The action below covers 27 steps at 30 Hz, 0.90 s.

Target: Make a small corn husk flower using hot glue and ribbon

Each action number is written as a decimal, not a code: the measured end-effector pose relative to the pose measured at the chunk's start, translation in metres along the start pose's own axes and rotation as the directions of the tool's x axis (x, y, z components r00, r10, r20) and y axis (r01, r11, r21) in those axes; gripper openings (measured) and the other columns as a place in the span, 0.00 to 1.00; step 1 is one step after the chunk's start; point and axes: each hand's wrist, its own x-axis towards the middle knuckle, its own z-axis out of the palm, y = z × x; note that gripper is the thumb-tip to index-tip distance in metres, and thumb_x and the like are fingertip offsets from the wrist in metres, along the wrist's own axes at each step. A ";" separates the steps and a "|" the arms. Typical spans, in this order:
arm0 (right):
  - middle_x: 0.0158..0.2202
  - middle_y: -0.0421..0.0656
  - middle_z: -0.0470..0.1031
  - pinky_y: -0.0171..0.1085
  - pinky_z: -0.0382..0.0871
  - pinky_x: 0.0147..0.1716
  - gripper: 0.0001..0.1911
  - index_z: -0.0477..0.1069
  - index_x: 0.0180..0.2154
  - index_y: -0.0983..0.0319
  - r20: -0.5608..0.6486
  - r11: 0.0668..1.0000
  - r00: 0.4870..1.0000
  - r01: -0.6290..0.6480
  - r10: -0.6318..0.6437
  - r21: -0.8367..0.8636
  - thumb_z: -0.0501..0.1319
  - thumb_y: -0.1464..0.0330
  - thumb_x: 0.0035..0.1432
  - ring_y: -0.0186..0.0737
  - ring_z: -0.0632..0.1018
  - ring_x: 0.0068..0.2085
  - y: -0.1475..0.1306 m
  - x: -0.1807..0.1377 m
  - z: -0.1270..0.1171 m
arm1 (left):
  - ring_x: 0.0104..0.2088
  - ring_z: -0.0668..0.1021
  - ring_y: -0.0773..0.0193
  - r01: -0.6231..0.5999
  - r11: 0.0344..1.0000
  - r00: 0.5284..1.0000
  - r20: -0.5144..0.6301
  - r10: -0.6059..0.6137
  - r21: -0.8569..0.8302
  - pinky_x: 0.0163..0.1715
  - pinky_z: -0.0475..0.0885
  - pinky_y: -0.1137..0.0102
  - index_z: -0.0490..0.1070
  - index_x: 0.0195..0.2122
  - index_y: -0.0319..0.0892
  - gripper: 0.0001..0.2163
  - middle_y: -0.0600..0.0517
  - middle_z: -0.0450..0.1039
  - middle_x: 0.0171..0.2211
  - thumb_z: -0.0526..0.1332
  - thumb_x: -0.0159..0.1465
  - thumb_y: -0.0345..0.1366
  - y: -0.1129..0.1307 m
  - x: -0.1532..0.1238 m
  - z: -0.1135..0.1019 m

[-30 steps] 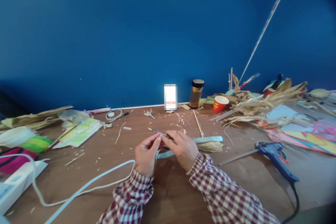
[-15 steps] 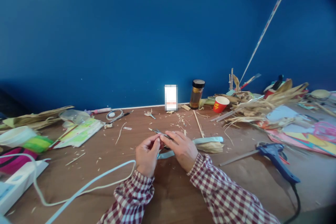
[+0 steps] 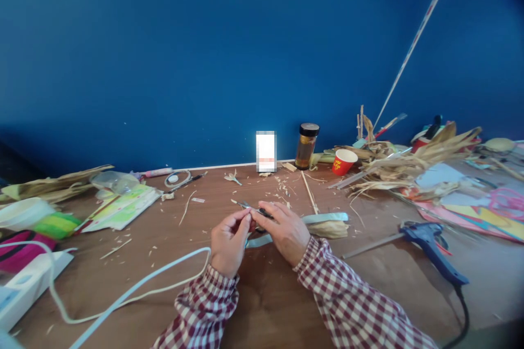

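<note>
Jar (image 3: 306,147): dark-lidded, is standing near the blue wall (image 3: 184,54).
Cup (image 3: 344,162): red, is standing to the right of the jar.
Glue gun (image 3: 434,253): blue, is lying at the right of the counter (image 3: 164,234), its black cord (image 3: 464,311) trailing nearer.
Power strip (image 3: 35,289): white, is resting at the left, near a pink pouch (image 3: 30,253).
Striped band (image 3: 421,32): is slanting up the wall.
White bowl (image 3: 22,211): is sitting at the left edge.
</note>
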 end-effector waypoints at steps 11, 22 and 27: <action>0.53 0.44 0.67 0.49 0.57 0.54 0.18 0.65 0.51 0.56 -0.020 0.994 0.994 0.107 -0.108 -0.008 0.53 0.73 0.59 0.43 0.56 0.60 -0.003 0.003 -0.006 | 0.28 0.77 0.63 -0.150 0.966 0.983 -0.075 0.169 0.210 0.31 0.73 0.70 0.75 0.33 0.39 0.10 0.48 0.77 0.30 0.60 0.53 0.39 0.010 0.002 -0.005; 0.41 0.41 0.75 0.50 0.48 0.58 0.08 0.71 0.39 0.60 0.014 0.970 0.970 0.244 -0.244 0.000 0.55 0.72 0.59 0.42 0.50 0.62 -0.014 0.002 0.002 | 0.36 0.76 0.59 -0.387 0.816 0.906 0.340 0.251 0.430 0.40 0.69 0.66 0.77 0.28 0.44 0.07 0.48 0.76 0.31 0.60 0.55 0.37 0.014 0.003 -0.006; 0.49 0.41 0.71 0.52 0.50 0.56 0.11 0.69 0.44 0.57 0.035 0.972 0.972 0.233 -0.234 0.027 0.52 0.71 0.60 0.44 0.52 0.61 -0.011 0.003 -0.003 | 0.33 0.77 0.62 -0.153 0.961 0.987 0.076 0.139 0.231 0.35 0.71 0.70 0.77 0.31 0.42 0.07 0.50 0.78 0.31 0.63 0.53 0.38 0.010 0.007 -0.010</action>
